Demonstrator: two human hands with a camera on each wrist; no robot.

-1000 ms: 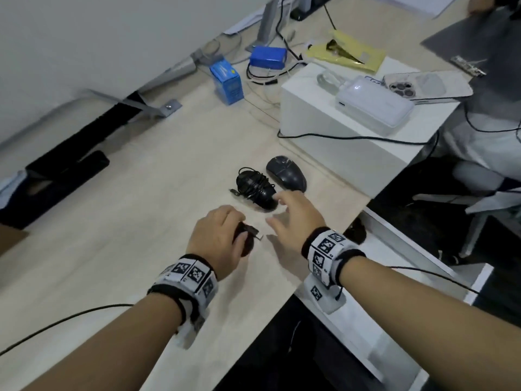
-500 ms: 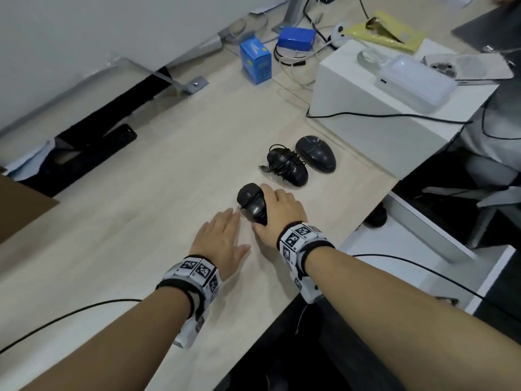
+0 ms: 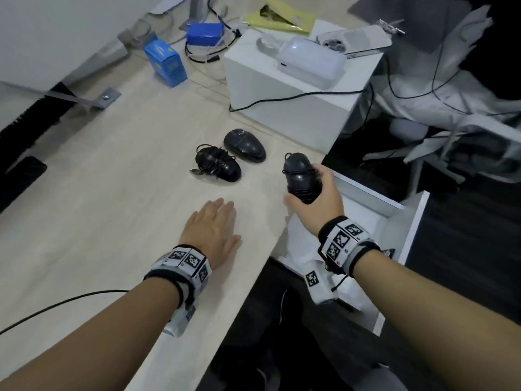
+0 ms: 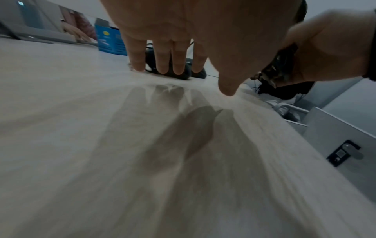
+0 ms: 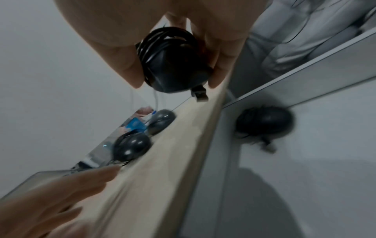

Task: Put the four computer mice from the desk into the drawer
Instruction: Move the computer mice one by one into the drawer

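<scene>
My right hand (image 3: 315,193) grips a black cable-wrapped mouse (image 3: 300,176) in the air over the desk's right edge, above the open white drawer (image 3: 406,244). In the right wrist view this held mouse (image 5: 173,64) sits between thumb and fingers, its USB plug (image 5: 200,95) dangling. One black mouse (image 5: 264,122) lies inside the drawer. Two more stay on the desk: a cable-wrapped mouse (image 3: 218,166) and a plain mouse (image 3: 244,149). My left hand (image 3: 212,230) lies flat, fingers straight, on the desk (image 3: 98,207).
A white box (image 3: 282,88) with a white device and a black cable stands behind the mice. Blue boxes (image 3: 166,62) and loose cables lie farther back. A phone (image 3: 358,42) rests at the back right. A chair with pale cloth (image 3: 456,88) stands beyond the drawer.
The left hand passed the cable-wrapped mouse to the right hand and flattened on the desk. The right hand lifted the mouse and carried it right, over the drawer.
</scene>
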